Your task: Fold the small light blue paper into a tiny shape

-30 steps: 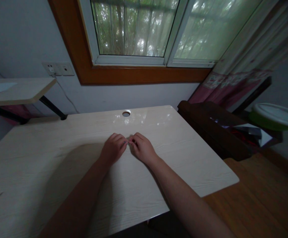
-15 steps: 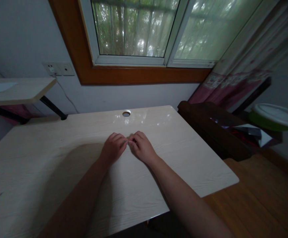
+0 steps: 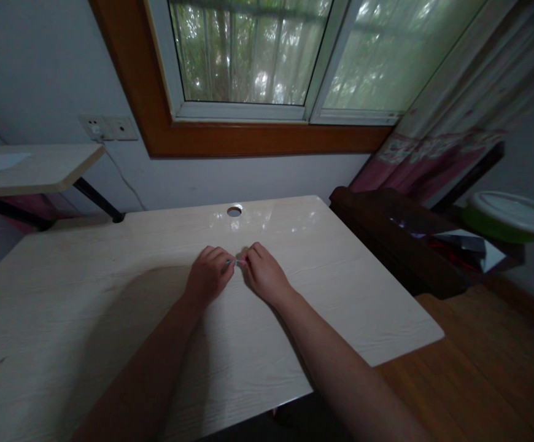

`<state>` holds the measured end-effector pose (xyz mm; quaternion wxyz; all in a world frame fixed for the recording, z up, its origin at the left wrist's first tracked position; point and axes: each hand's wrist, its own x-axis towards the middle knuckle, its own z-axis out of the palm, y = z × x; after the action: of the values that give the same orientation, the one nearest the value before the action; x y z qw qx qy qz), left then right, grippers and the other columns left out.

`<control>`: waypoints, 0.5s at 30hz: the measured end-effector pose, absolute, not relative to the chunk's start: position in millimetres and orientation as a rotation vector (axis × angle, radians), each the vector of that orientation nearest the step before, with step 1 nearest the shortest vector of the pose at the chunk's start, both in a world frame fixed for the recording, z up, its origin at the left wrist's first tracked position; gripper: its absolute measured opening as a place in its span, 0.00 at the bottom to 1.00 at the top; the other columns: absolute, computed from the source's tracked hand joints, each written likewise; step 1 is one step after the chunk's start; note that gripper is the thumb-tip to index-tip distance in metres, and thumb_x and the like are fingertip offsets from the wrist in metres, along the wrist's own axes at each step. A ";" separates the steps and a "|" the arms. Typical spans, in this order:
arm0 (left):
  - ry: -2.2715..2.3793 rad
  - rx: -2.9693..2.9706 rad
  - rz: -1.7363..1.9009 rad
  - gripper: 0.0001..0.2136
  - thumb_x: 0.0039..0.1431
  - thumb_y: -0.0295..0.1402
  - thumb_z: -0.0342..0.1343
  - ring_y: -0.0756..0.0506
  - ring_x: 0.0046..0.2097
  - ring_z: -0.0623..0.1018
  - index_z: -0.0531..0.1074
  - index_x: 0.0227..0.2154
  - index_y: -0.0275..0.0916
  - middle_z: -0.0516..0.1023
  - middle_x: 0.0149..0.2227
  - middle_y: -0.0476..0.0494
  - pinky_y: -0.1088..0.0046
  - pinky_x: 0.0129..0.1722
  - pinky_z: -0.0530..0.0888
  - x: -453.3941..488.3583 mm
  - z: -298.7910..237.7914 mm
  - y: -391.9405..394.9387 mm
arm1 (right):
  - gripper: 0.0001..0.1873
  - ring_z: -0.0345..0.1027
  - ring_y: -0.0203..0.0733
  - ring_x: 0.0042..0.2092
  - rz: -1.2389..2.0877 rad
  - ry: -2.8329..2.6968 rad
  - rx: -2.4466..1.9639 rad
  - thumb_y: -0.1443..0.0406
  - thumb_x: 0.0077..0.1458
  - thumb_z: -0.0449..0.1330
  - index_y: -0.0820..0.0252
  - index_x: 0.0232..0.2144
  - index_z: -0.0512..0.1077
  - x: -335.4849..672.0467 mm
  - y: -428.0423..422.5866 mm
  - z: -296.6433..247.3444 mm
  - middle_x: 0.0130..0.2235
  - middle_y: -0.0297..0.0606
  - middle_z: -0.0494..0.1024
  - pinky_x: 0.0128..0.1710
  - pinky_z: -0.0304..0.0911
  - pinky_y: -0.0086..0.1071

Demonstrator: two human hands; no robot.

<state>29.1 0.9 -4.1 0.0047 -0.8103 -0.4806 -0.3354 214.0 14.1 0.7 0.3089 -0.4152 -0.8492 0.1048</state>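
My left hand (image 3: 208,276) and my right hand (image 3: 263,274) rest side by side on the pale wooden desk (image 3: 87,307), knuckles up, fingers curled in. Their fingertips meet over a tiny thing (image 3: 236,262) with a hint of green and pink, pinched between them. It is too small and dim to name. Both forearms reach in from the bottom of the view.
A round cable hole (image 3: 234,211) lies in the desk beyond my hands. A window (image 3: 258,55) fills the wall above. A second small table (image 3: 32,167) stands at left, wall sockets (image 3: 108,128) above it. A dark chair (image 3: 400,239) and a green bowl (image 3: 510,218) sit at right.
Both hands stay in the same spot; the fingertips have shifted slightly and a little more of the small thing shows between them.
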 end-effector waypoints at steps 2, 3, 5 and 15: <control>-1.525 -2.501 -1.074 0.04 0.62 0.29 0.55 0.43 0.39 0.74 0.73 0.31 0.39 0.77 0.33 0.44 0.62 0.45 0.71 28.2 -4.3 2.1 | 0.06 0.65 0.44 0.41 0.253 -2.258 -1.125 0.65 0.66 0.52 0.59 0.37 0.67 214.6 14.6 -0.8 0.39 0.42 0.68 0.42 0.64 0.37; -1.531 -2.492 -1.080 0.04 0.62 0.29 0.55 0.43 0.38 0.74 0.72 0.31 0.39 0.77 0.33 0.44 0.62 0.45 0.71 27.9 -4.2 2.5 | 0.05 0.65 0.44 0.40 0.244 -2.259 -1.136 0.65 0.66 0.52 0.59 0.37 0.67 215.1 14.9 -1.7 0.39 0.42 0.68 0.42 0.64 0.37; -1.536 -2.488 -1.085 0.04 0.62 0.29 0.55 0.44 0.38 0.74 0.72 0.31 0.40 0.77 0.33 0.44 0.62 0.44 0.71 27.5 -3.7 2.8 | 0.05 0.65 0.44 0.40 0.232 -2.257 -1.152 0.66 0.65 0.52 0.59 0.37 0.67 216.1 15.8 -3.4 0.39 0.42 0.68 0.41 0.64 0.37; -1.595 -2.489 -1.152 0.05 0.62 0.28 0.54 0.44 0.39 0.74 0.72 0.31 0.39 0.77 0.33 0.45 0.62 0.45 0.70 26.3 -3.6 2.5 | 0.06 0.66 0.42 0.42 0.361 -2.145 -1.135 0.66 0.66 0.52 0.59 0.39 0.69 222.6 19.9 -2.8 0.40 0.41 0.68 0.45 0.66 0.36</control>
<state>26.3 2.5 -3.6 -0.0156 -0.7844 -0.5026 -0.3631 222.6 19.9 -2.8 0.3371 -0.4355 -0.8231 0.1385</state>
